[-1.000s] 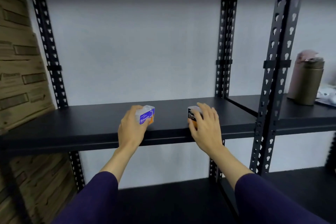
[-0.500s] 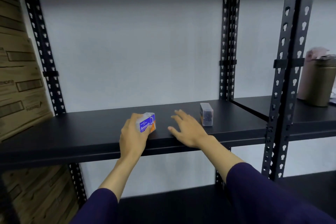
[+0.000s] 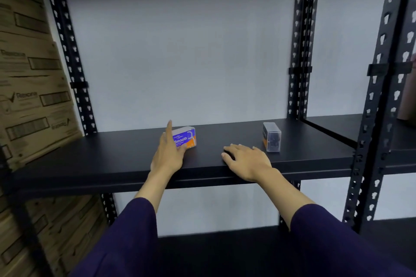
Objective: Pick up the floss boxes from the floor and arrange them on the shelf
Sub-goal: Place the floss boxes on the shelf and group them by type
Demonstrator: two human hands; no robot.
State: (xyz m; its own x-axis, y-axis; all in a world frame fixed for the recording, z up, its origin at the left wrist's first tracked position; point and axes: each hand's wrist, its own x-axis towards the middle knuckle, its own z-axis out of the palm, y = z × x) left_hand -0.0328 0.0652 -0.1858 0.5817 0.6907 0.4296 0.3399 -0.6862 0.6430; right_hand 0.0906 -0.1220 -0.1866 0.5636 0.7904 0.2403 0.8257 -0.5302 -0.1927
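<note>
On the black shelf (image 3: pixel 112 157) in front of you, 2 floss boxes are already set down, so this pair looks close to placed. Your left hand (image 3: pixel 167 153) touches the blue and orange box (image 3: pixel 185 137) on its left and near sides, thumb low against the label and forefinger straight up past the box's top edge; the fingers look loose rather than clamped, which reads as a last nudge to square the box to the shelf front, though whether you are actually gripping it I cannot tell for sure. That box stands with its printed face toward you, a sensible way to leave it readable.

Your right hand (image 3: pixel 246 159) lies flat and spread on the shelf near the front lip, holding nothing, apart from the clear box (image 3: pixel 272 137), which stands upright just beyond and to the right of your fingertips. The clear box is turned end-on to you, not matching its neighbour, and the 2 sit well apart. If you want a neat row, I would judge the next move to be sliding them closer together and turning the clear one.

Cardboard cartons (image 3: pixel 33 74) are stacked at the far left.
</note>
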